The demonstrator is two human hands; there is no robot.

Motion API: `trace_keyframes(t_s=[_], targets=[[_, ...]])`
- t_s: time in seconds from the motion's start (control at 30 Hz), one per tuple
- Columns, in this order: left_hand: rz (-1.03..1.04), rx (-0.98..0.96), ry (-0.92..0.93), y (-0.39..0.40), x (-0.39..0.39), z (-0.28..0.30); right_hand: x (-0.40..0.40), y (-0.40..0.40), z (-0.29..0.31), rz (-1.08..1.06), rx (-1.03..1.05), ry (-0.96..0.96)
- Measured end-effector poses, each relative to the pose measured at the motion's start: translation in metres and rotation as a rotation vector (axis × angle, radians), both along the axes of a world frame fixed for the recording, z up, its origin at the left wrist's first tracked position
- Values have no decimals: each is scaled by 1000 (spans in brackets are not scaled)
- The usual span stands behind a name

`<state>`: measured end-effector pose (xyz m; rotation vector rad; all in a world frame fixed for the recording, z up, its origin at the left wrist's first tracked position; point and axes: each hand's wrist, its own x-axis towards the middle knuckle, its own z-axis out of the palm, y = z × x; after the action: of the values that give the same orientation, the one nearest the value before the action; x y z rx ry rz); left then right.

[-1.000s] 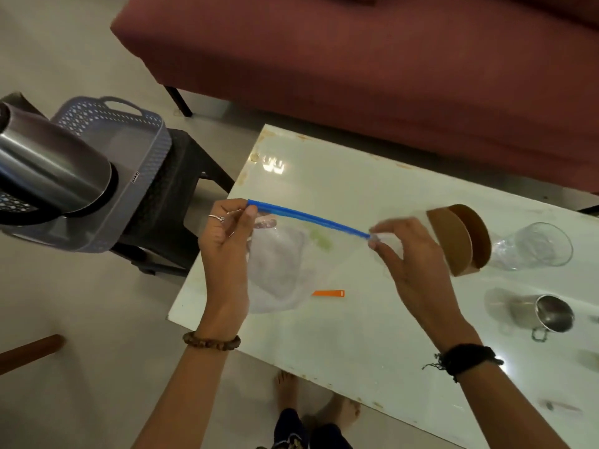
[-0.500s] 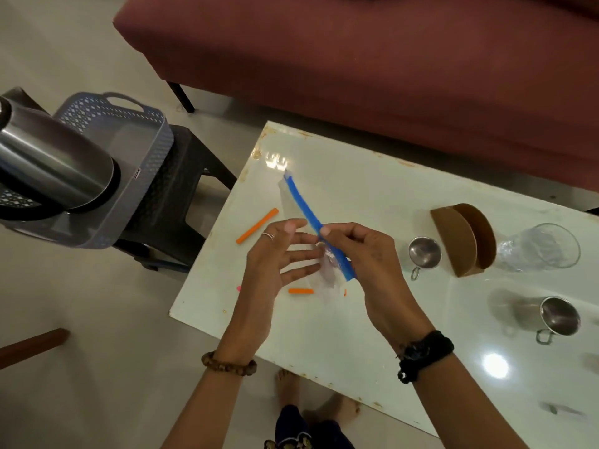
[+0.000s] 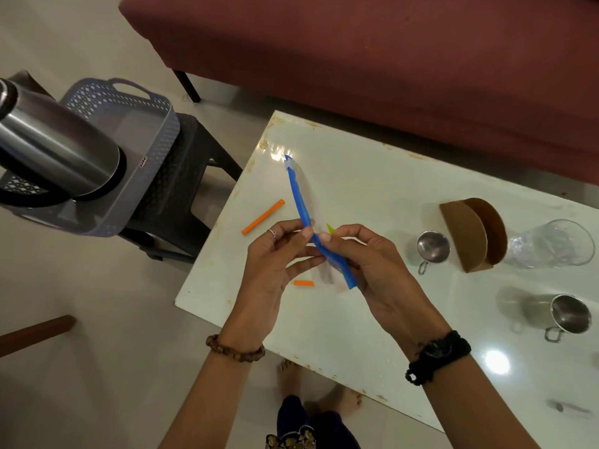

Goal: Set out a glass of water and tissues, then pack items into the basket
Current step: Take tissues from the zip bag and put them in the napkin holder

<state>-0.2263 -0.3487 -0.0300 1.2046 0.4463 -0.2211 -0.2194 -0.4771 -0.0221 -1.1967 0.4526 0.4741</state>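
A clear zip bag with a blue seal strip point(image 3: 299, 202) is held edge-on above the white table point(image 3: 372, 196). My left hand point(image 3: 275, 257) and my right hand point(image 3: 366, 257) pinch the strip side by side near its middle. Something yellow-green point(image 3: 330, 227) shows inside the bag. The grey basket point(image 3: 142, 150) stands on a dark stool point(image 3: 191, 163) to the left of the table, with a steel kettle point(image 3: 55, 150) lying in it. A clear glass point(image 3: 551, 243) lies on its side at the right, beside a brown tissue holder point(image 3: 470, 234).
Two orange sticks lie on the table, a long one point(image 3: 263, 216) and a short one point(image 3: 303, 283). A small steel cup point(image 3: 432, 247) and a larger steel cup point(image 3: 567, 315) lie at the right. A red sofa point(image 3: 389, 59) stands behind the table.
The bag was held spread wide between both hands a second ago. Both hands have come together on the blue strip and the bag has turned edge-on, uncovering the long orange stick and the small cup.
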Motion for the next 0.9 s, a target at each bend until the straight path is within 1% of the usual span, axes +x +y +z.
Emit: trace_keyframes(t_s=[0.03, 0.07, 0.13, 0.2, 0.23, 0.3, 0.37, 0.4, 0.47, 0.6, 0.67, 0.73, 0.77, 0.8, 0.83, 0.9], targets=[[-4, 21, -11, 1, -1, -3, -1, 0, 0, -35, -43, -32], [-6, 14, -11, 1, -1, -1, -3, -1, -1, -60, -129, -93], [10, 48, -8, -1, -2, -2, -4, -5, 0, -78, -338, -272], [42, 111, -3, -4, -2, -2, -4, -10, 4, -48, -546, -446], [55, 149, -12, -5, -3, -2, -4, -13, 6, -7, -680, -519], [55, 228, -47, -10, -4, -1, -4, -18, 10, 154, -978, -612], [38, 306, -101, -15, -5, 2, -3, -22, 11, 345, -1221, -596], [30, 336, -128, -17, -5, 3, -2, -24, 9, 410, -1283, -575], [17, 381, -177, -20, -5, 6, 1, -26, 8, 448, -1276, -519], [-53, 409, -252, -26, -1, 8, 18, -25, 2, 451, -1034, -228], [-116, 417, -284, -28, 0, 6, 23, -21, 0, 502, -1070, -221], [-122, 330, -283, -25, 0, 1, 27, -21, -3, 478, -1105, -283], [-84, 265, -259, -22, 1, -4, 28, -23, -3, 444, -1073, -298], [-21, 224, -216, -16, 1, -11, 28, -25, -3, 404, -997, -295], [52, 216, -153, -11, 1, -19, 28, -28, 0, 366, -884, -280], [157, 260, 25, 0, 0, -40, 29, -34, 7, 304, -638, -235]])
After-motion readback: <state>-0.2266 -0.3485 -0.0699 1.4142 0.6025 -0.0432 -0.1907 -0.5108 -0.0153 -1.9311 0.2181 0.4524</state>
